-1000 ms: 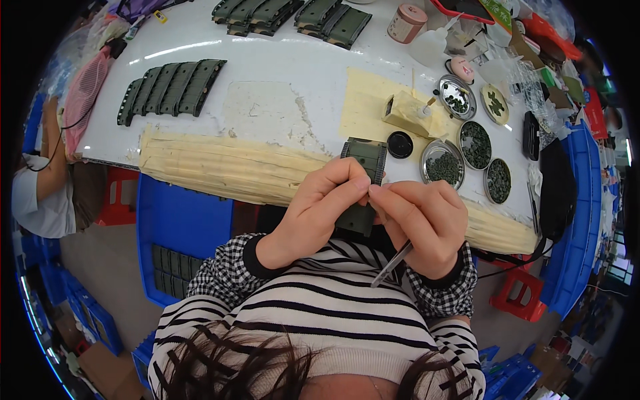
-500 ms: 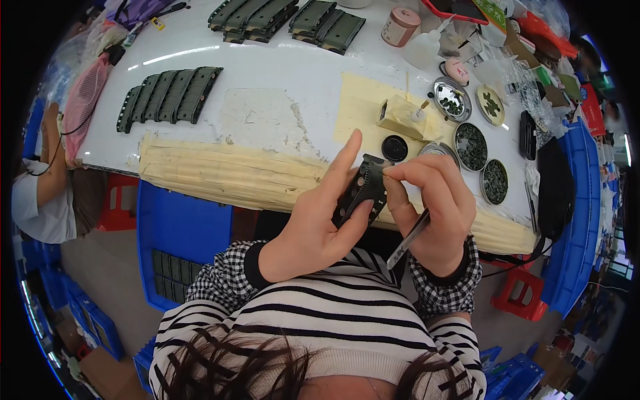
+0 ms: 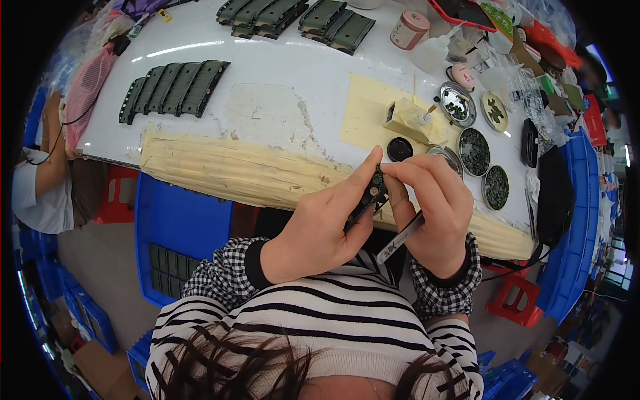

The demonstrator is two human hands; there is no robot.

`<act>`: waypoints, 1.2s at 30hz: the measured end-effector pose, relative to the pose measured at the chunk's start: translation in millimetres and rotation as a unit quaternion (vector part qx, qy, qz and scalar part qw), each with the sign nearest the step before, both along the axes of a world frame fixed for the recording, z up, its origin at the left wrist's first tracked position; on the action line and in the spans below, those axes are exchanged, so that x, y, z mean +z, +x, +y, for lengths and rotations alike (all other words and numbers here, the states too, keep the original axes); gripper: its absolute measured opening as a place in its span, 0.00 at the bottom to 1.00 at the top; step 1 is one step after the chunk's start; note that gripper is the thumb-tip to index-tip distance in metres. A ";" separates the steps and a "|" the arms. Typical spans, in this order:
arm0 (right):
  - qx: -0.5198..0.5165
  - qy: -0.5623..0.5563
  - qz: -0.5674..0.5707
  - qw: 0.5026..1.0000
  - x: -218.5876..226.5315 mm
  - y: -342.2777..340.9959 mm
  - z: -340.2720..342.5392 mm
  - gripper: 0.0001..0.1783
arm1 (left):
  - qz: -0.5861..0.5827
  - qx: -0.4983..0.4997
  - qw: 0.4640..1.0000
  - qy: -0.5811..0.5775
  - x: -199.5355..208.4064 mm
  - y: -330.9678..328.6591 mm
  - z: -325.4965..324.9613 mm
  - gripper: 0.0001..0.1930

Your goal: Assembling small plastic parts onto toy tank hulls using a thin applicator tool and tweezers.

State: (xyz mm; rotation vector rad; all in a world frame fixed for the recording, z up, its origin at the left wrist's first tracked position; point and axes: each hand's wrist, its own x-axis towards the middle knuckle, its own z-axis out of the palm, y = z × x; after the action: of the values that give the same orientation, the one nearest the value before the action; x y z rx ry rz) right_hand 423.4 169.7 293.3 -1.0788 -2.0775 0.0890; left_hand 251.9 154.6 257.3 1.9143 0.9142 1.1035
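With the held part taken as the clock's centre, a white table (image 3: 260, 60) is spread across everything from ten o'clock round to two. Between eight and nine o'clock, below the table's edge, a blue bin (image 3: 183, 200) is seen, in which dark green pieces (image 3: 172, 270) are laid side by side. The near edge of the table is covered by a long, pale yellow wrapped pad (image 3: 230, 165). At twelve o'clock a yellow sheet (image 3: 357, 110) is laid flat on the white surface. A row of curved dark green pieces (image 3: 175, 90) is set out at ten o'clock, and similar pieces are grouped farther off at eleven.

The dark green part (image 3: 373, 193) is held up, tilted, over the padded edge, between both hands. It is gripped by the left hand (image 3: 317, 223) between thumb and fingers, the index finger being extended along it. Its upper end is met by the pinched thumb and index finger of the right hand (image 3: 433, 217); whether anything tiny is pinched there cannot be made out. Two round tins (image 3: 459, 155) of small dark green bits (image 3: 474, 152) are placed near three o'clock. Metal tweezers (image 3: 400, 238) are held in the right hand's curled fingers, slanted toward five o'clock. A black round dish (image 3: 400, 149) is set at one o'clock.
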 end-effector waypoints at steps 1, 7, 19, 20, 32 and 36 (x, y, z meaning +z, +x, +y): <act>0.004 0.002 -0.007 1.000 1.4 -0.1 -0.9 0.16 | 0.001 0.003 1.000 0.010 -0.2 0.2 0.2 0.36; 0.017 0.015 -0.051 0.998 6.2 2.0 -3.7 0.16 | 0.030 -0.009 0.999 0.035 3.4 -1.8 -0.4 0.37; -0.085 -0.039 0.127 0.987 16.1 25.0 1.6 0.12 | -0.137 -0.091 0.981 -0.104 -6.3 -2.3 10.0 0.26; -0.128 -0.027 0.152 0.980 12.2 30.9 8.9 0.11 | -0.196 -0.103 0.956 -0.191 -4.8 -3.4 10.2 0.25; -0.139 -0.097 0.082 0.982 -8.7 43.7 60.5 0.06 | -0.477 -0.182 0.691 -0.511 -9.2 -6.1 18.8 0.17; -0.124 -0.090 0.081 0.985 -2.5 40.9 55.5 0.05 | -0.509 -0.202 0.655 -0.521 -13.4 -4.3 19.3 0.21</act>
State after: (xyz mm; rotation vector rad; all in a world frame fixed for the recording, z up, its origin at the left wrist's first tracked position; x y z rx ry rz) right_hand 464.3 225.1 290.8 -1.3849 -1.8011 0.2354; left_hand 247.6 173.9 243.9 0.3120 0.2481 0.8305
